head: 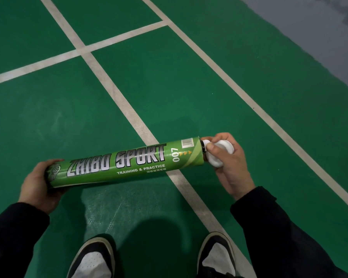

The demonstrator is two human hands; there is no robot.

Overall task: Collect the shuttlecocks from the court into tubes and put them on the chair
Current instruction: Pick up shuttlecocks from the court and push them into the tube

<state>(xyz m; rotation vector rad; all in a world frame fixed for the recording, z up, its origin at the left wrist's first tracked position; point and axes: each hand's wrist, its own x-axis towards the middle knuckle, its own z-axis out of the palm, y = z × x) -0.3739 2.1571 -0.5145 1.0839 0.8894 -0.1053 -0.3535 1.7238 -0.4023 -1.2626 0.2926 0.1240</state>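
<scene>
Well, the green tube (125,164) lies nearly level across the middle of the frame, above the green court (48,117) with its pale lines. Left hand (38,185) cups its closed end at lower left. Right hand (227,161), at centre right, grasps two white caps (223,147) while its thumb presses a shuttlecock's cork (205,143) at the tube's mouth. Two shoes (96,259) show along the bottom edge.

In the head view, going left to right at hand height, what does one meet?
Left hand gripping the tube's end → green shuttlecock tube → shuttlecock cork at the tube's open mouth → white caps → right hand holding them.
</scene>
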